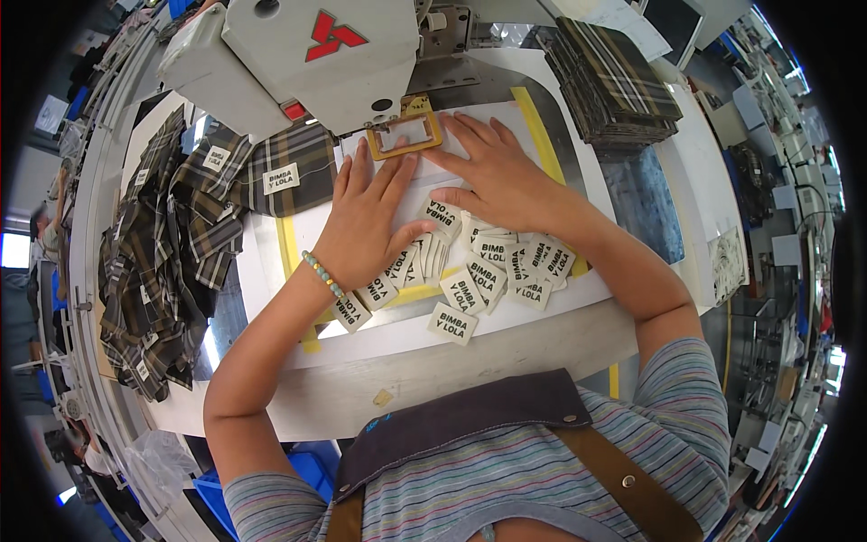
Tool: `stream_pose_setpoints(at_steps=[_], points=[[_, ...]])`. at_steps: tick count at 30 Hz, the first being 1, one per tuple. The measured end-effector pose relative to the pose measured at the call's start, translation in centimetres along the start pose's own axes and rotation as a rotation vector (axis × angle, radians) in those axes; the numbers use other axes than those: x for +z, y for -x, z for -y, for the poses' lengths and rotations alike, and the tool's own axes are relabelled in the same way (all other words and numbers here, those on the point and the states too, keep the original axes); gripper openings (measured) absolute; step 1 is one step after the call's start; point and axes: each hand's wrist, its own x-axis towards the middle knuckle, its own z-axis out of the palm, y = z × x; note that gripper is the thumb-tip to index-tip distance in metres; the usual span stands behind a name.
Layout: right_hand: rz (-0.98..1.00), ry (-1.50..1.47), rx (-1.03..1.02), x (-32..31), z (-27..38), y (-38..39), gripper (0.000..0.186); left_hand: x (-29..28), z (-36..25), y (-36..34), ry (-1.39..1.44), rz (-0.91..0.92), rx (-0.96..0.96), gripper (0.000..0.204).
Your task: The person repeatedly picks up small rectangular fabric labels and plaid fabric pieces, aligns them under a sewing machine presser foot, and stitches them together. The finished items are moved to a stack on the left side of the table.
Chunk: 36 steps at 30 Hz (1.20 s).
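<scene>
My left hand point(366, 221), a beaded bracelet at its wrist, lies flat with fingers stretched toward a small yellow rectangular clamp frame point(435, 129) below the sewing machine head point(334, 86). From the other side, my right hand point(497, 176) spreads its fingers at the frame's right edge. Fingertips of both hands are at or touching the frame; what lies under them is hidden. Between my forearms, several white fabric labels point(452, 323) with dark print are scattered in a loose pile. Left of my left hand is a dark plaid fabric piece point(312, 149) with a white label point(281, 178) on it.
A heap of labelled plaid pieces point(149, 271) hangs over the table's left side. A tall stack of folded plaid fabric point(614, 77) stands at the far right. Yellow tape point(539, 135) borders the white work surface. A blue bin point(312, 470) sits below the near table edge.
</scene>
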Motion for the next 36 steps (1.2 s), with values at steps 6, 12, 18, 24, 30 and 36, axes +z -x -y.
stream_pose_setpoints(at_steps=[6, 12, 18, 24, 30, 36], points=[[0.001, -0.033, 0.014, -0.2, 0.2, -0.1, 0.06, 0.2, 0.2, -0.2, -0.021, 0.007, -0.008, 0.09], [-0.036, -0.067, 0.084, -6.4, -2.0, 1.4, 0.051, -0.8, 0.4, -0.2, 0.048, 0.07, -0.046, 0.08], [-0.355, 0.246, 0.297, -12.9, -7.9, 6.2, 0.031, -3.0, 0.8, 2.6, -0.011, 0.106, -0.078, 0.073], [-0.37, 0.334, 0.326, -12.9, -12.5, 10.0, 0.022, -3.3, 7.7, 6.6, -0.131, 0.043, -0.188, 0.067], [-0.38, 0.176, 0.448, -13.9, -12.2, 9.4, 0.016, -4.7, 12.7, 10.2, -0.144, -0.001, -0.296, 0.062], [-0.377, 0.121, 0.347, -14.6, -13.5, 10.0, 0.018, -7.7, 6.3, 6.6, -0.066, -0.202, -0.105, 0.051]])
